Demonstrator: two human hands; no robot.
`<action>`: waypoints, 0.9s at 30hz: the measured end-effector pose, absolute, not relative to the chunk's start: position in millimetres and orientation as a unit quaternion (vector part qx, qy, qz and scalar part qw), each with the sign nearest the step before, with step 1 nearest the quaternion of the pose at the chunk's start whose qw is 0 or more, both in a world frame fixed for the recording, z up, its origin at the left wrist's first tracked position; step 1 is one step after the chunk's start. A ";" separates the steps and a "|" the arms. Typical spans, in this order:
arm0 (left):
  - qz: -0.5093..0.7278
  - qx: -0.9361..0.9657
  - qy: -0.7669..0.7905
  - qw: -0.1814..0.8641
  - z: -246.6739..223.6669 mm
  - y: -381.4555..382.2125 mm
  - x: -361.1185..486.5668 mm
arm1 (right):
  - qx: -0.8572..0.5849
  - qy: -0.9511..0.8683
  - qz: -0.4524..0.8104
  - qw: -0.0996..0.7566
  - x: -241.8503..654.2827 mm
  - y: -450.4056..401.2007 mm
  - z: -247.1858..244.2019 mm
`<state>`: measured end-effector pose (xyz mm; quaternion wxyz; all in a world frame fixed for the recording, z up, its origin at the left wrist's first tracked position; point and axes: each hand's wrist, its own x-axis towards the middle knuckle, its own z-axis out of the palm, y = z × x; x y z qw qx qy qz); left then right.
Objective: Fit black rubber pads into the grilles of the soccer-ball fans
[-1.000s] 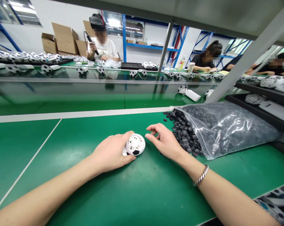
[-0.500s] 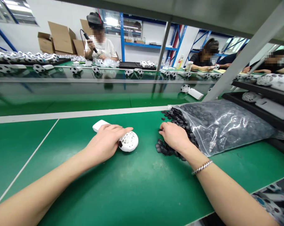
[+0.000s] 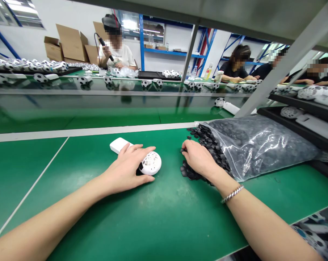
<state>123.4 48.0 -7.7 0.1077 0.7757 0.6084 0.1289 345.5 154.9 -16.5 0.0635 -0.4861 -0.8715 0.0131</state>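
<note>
On the green work surface (image 3: 158,217) lies a white piece with an openwork football-like round head (image 3: 152,163) and a flat white handle (image 3: 117,144). Across it rests my left hand (image 3: 128,163), its fingers over the top and its thumb along the near side of the head. A black patch shows on the head beside my palm. At the left edge of a heap of small black plates (image 3: 214,146) is my right hand (image 3: 198,156), fingertips pinched together; whatever they hold is hidden. The plates spill from the mouth of a clear plastic bag (image 3: 267,145).
A conveyor belt (image 3: 104,108) runs beyond a pale strip, carrying another white ball-headed piece (image 3: 220,102). Black trays (image 3: 302,125) with similar pieces are stacked at right, behind a slanted grey post (image 3: 283,59). Several co-workers sit across the belt.
My left thumb has swung out to the near side of the round head, and the piece has shifted slightly right. My right hand has moved slightly left. The piece on the belt has travelled right.
</note>
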 end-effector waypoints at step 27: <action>0.158 0.803 0.564 0.115 -14.1 45.8 129.7 | -0.175 -0.877 0.329 0.302 329.0 120.7 -9.1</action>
